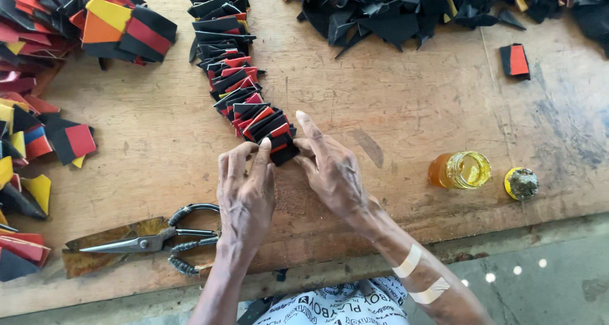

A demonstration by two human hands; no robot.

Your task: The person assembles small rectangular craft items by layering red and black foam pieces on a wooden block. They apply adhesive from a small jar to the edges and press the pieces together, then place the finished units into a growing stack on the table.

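Observation:
A long chain of folded black and red pieces (229, 58) runs from the top of the wooden table (412, 103) down to my hands. My left hand (244, 192) pinches the near end of the chain with its fingertips. My right hand (330, 169) presses the same end piece (282, 148) from the right, its index finger stretched out along it. Both hands meet on that last black and red piece.
Large scissors (152, 239) lie near the front edge at left. An open jar of amber glue (461, 170) and its yellow lid (521, 183) stand at right. Piles of black, red and yellow cut pieces (57, 26) fill the left side; black scraps (393, 7) lie at the top.

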